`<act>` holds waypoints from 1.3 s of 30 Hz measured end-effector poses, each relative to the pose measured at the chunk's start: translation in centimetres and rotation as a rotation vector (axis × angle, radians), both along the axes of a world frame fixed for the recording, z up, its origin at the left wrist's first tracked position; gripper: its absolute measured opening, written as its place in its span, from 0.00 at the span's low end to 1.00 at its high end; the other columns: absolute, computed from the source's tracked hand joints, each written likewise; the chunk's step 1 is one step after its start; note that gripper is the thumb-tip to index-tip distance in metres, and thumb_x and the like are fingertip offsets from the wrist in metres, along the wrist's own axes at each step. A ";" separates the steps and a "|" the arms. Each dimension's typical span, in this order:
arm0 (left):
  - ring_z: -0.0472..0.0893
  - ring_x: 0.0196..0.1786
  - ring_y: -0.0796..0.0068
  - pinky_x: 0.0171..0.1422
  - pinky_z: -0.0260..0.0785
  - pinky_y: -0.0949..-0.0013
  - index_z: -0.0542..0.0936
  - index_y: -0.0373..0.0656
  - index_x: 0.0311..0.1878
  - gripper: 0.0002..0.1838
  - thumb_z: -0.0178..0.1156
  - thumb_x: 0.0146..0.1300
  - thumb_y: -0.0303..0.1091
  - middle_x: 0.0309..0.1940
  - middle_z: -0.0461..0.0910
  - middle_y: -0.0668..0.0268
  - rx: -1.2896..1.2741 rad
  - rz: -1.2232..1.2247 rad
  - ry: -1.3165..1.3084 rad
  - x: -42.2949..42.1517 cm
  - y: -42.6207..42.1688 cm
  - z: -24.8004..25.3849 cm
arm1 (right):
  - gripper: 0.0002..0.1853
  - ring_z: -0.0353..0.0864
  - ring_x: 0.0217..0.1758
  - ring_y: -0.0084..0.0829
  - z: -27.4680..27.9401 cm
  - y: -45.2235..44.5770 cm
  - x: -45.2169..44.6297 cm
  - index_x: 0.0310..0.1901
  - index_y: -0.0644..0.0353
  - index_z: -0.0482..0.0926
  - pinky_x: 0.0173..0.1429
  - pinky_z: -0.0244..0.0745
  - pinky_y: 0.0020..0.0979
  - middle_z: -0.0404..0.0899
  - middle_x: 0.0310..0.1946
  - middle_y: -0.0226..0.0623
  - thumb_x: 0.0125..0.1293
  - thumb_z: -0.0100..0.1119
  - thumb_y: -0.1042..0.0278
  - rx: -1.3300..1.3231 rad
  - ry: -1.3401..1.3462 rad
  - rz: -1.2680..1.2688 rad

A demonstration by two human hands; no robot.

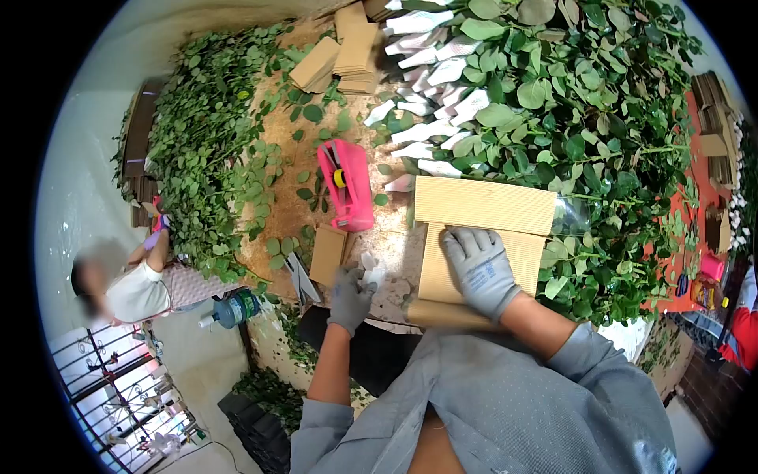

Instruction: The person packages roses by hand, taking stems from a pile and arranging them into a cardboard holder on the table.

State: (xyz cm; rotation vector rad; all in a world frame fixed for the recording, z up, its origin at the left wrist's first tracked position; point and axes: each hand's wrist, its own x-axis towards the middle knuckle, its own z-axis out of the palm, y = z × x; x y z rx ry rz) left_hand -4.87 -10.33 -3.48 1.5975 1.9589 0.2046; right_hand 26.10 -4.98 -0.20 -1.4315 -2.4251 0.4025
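Observation:
My right hand, in a grey glove, lies flat with fingers stretched on a corrugated cardboard sheet. The sheet has a folded-over upper flap and a rolled lower edge. My left hand, also gloved, is left of the sheet with its fingers curled. Small white pieces are at its fingertips; whatever it grips is hidden. Beside it are a small cardboard piece and a grey stapler-like tool. Farther up stands a pink tape dispenser with a yellow core.
Leafy stems with white-wrapped heads are heaped at the upper right. More green stems cover the left side. Cardboard pieces are stacked at the back. Another person is at far left, near a blue water jug.

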 end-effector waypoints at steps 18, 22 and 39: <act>0.86 0.40 0.53 0.45 0.76 0.53 0.79 0.33 0.51 0.16 0.67 0.69 0.35 0.40 0.85 0.50 0.580 0.575 0.245 -7.9 -6.3 5.4 | 0.21 0.76 0.59 0.44 -0.8 -0.4 0.0 0.58 0.61 0.78 0.63 0.70 0.45 0.77 0.56 0.43 0.61 0.59 0.73 0.193 0.081 0.010; 0.83 0.37 0.52 0.45 0.74 0.52 0.77 0.32 0.45 0.15 0.68 0.67 0.34 0.36 0.84 0.51 0.470 0.803 0.483 -17.5 -14.7 5.7 | 0.22 0.76 0.60 0.45 -1.0 -0.3 -0.1 0.59 0.62 0.78 0.64 0.69 0.46 0.77 0.58 0.44 0.61 0.59 0.74 0.185 0.077 0.013; 0.86 0.54 0.50 0.61 0.77 0.54 0.84 0.38 0.58 0.24 0.71 0.61 0.39 0.56 0.85 0.48 0.189 0.319 0.103 -16.7 -1.1 1.0 | 0.25 0.74 0.63 0.46 -0.7 -0.5 -0.1 0.61 0.62 0.77 0.66 0.67 0.47 0.76 0.60 0.46 0.60 0.59 0.71 0.166 0.021 0.025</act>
